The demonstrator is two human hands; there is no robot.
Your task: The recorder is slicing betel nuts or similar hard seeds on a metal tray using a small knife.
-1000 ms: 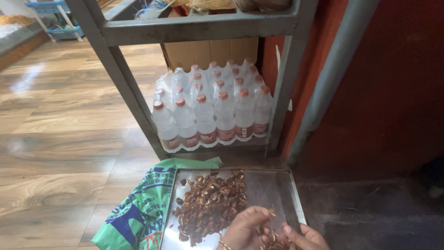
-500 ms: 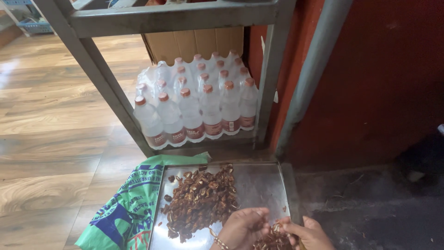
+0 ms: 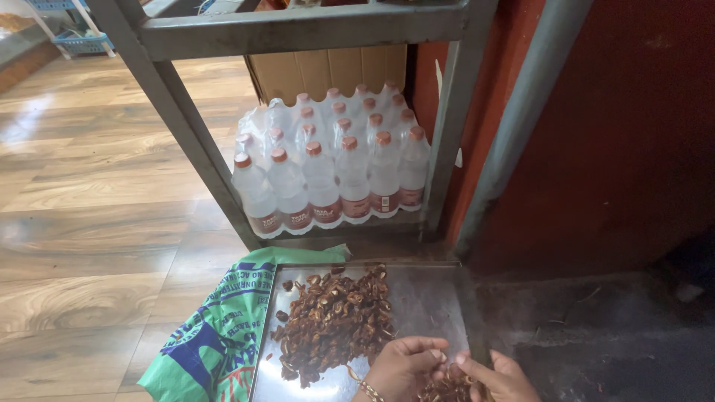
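Now | left hand (image 3: 402,366) fingers curled, pinching brown dried pieces (image 3: 331,324) | right hand (image 3: 503,376) cupped over picked pieces | pile heaped at steel tray (image 3: 436,301) left-centre, floor | small pinches advised, spills kept inside rim

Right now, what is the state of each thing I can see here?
Left hand: fingers curled, resting on the brown pieces.
Right hand: on the brown pieces too.
Brown pieces: heaped loose.
Metal tray: flat, partly bare.
Green sack: under the tray.
Water bottles: capped, shrink-wrapped, upright.
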